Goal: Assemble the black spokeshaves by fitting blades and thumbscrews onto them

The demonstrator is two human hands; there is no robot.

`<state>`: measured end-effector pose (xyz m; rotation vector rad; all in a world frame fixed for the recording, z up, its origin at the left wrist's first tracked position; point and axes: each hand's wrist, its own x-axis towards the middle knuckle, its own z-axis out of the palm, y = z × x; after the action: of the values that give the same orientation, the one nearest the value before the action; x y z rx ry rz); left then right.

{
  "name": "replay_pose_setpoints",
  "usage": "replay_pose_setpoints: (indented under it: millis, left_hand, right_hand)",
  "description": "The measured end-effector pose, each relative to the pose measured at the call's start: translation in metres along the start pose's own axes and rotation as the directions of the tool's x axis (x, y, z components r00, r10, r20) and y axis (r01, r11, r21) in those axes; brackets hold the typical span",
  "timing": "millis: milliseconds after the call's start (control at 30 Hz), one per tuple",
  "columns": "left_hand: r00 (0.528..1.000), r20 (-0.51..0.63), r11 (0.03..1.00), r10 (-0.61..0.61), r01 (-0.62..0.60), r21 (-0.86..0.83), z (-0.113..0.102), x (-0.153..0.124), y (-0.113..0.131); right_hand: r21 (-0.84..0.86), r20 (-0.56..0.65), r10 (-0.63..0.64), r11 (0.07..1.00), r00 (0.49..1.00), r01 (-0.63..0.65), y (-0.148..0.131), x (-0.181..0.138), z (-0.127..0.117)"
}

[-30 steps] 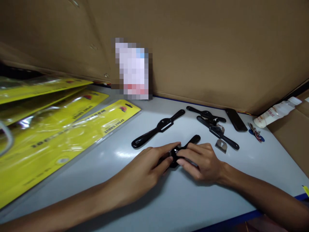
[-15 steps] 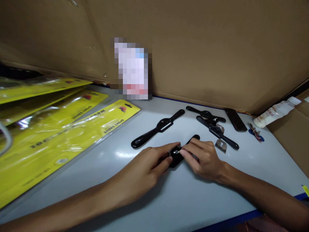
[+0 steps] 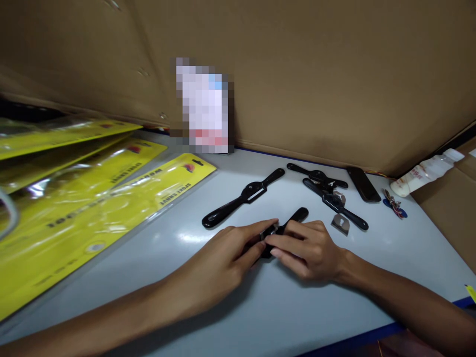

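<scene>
A black spokeshave [image 3: 298, 215] lies slanted on the table between my hands, one handle pointing to the far right. My left hand [image 3: 232, 253] is closed on its middle, thumb and forefinger gripping either side. My right hand [image 3: 310, 248] is closed over the same middle from the right, its fingertips at a small silvery metal part [image 3: 274, 229] that they partly cover. The other handle is hidden behind my left hand. Another black spokeshave [image 3: 243, 197] lies just beyond, with an open slot in its middle. A loose steel blade [image 3: 339, 224] rests to the right of my right hand.
Two more spokeshaves, a rear one [image 3: 316, 175] and a nearer one [image 3: 353, 218], overlap at the back right. Beside them are a dark phone [image 3: 363, 184], keys [image 3: 394, 203] and a tilted bottle [image 3: 424, 173]. Yellow spokeshave packages [image 3: 122, 218] cover the left. Cardboard [image 3: 334, 89] walls the back.
My right fingers have shifted left and slightly down over the spokeshave's middle, now covering more of the silvery part. My left hand has stayed in place.
</scene>
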<state>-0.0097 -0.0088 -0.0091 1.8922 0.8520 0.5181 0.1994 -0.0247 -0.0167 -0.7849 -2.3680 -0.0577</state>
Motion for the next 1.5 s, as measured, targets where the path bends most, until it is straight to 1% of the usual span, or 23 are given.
replay_pose_setpoints:
  millis: [67, 233, 300, 433, 500, 633, 700, 733, 867, 900, 1033, 1067, 1167, 1200, 1233, 1333, 1367, 1500]
  left_hand:
    - [1.0, 0.001, 1.0, -0.001, 0.001, 0.003, -0.0001, 0.0005, -0.0006]
    - [1.0, 0.014, 1.0, -0.018, 0.018, 0.015, -0.0002, 0.0016, -0.0009]
    - [1.0, 0.017, 1.0, -0.023, 0.023, 0.011, 0.0, 0.0016, -0.0009]
    - [1.0, 0.009, 1.0, -0.021, 0.021, 0.004, 0.0007, 0.0012, -0.0021]
    - [1.0, 0.002, 1.0, -0.013, 0.013, 0.008, 0.0008, 0.0016, -0.0027]
    - [1.0, -0.002, 1.0, 0.0, 0.0, 0.029, 0.0003, 0.002, -0.0027]
    - [1.0, -0.011, 0.999, 0.001, 0.0, 0.036, 0.0001, 0.0013, -0.0024]
    - [1.0, -0.013, 0.999, 0.001, -0.001, 0.034, 0.0, 0.0008, -0.0023]
    - [1.0, -0.004, 1.0, 0.014, -0.014, 0.008, -0.0001, 0.0001, -0.0022]
    - [1.0, -0.001, 1.0, 0.011, -0.011, 0.008, -0.0003, 0.0002, -0.0022]
    - [1.0, 0.005, 0.999, -0.021, 0.021, 0.04, -0.0009, 0.0014, -0.0013]
    - [1.0, 0.003, 0.999, -0.017, 0.016, 0.042, -0.0009, 0.0017, -0.001]
    - [1.0, -0.004, 1.0, 0.002, -0.002, 0.02, -0.0006, 0.0019, 0.0]
    - [1.0, -0.002, 1.0, 0.002, -0.002, 0.015, -0.0004, 0.0018, 0.0002]
    - [1.0, 0.004, 1.0, -0.003, 0.003, 0.013, -0.0003, 0.0016, 0.0003]
    - [0.999, 0.015, 0.999, -0.028, 0.028, 0.031, 0.0002, 0.0006, 0.0]
    - [0.999, 0.011, 0.999, -0.033, 0.032, 0.036, 0.0003, 0.0004, -0.0002]
    - [1.0, -0.001, 1.0, -0.006, 0.006, 0.02, 0.0002, 0.0011, 0.0001]
  right_hand:
    - [0.013, 0.009, -0.013, 1.0, 1.0, 0.013, 0.0, 0.0003, -0.0002]
    - [-0.034, -0.044, 0.105, 0.994, 0.994, -0.106, -0.0002, -0.0001, 0.0018]
    - [-0.04, -0.058, 0.127, 0.991, 0.99, -0.129, -0.0002, -0.0004, 0.0022]
    - [-0.004, -0.034, 0.036, 0.999, 0.999, -0.036, 0.0001, -0.0005, 0.0014]
    - [-0.002, -0.028, 0.035, 0.999, 0.999, -0.035, 0.0004, -0.0005, 0.0013]
    - [-0.037, -0.027, 0.149, 0.988, 0.988, -0.15, 0.0005, -0.0013, 0.0021]
    - [-0.048, -0.03, 0.167, 0.985, 0.986, -0.168, 0.0001, -0.0017, 0.0021]
    - [-0.042, -0.026, 0.15, 0.988, 0.988, -0.151, -0.0002, -0.0018, 0.0019]
    - [0.002, -0.02, 0.017, 1.0, 1.0, -0.017, -0.0011, -0.0008, 0.0007]
    - [-0.004, -0.029, 0.019, 1.0, 0.999, -0.019, -0.0011, -0.0003, 0.0006]
    - [-0.05, -0.057, 0.124, 0.991, 0.991, -0.127, -0.0006, 0.0007, 0.0007]
    - [-0.048, -0.049, 0.116, 0.992, 0.992, -0.118, -0.0006, 0.0007, 0.0007]
    - [-0.03, -0.018, 0.025, 0.999, 1.0, -0.025, -0.0009, 0.0003, 0.0005]
    - [-0.032, -0.014, 0.017, 0.999, 1.0, -0.018, -0.001, 0.0002, 0.0005]
    - [-0.041, -0.015, 0.034, 0.999, 0.999, -0.035, -0.0011, 0.0001, 0.0005]
    - [-0.071, -0.022, 0.138, 0.988, 0.99, -0.14, -0.0009, 0.0004, 0.0003]
    - [-0.067, -0.02, 0.143, 0.987, 0.989, -0.144, -0.0008, 0.0005, 0.0002]
    - [-0.029, -0.002, 0.019, 0.999, 1.0, -0.019, -0.001, 0.0008, -0.0004]
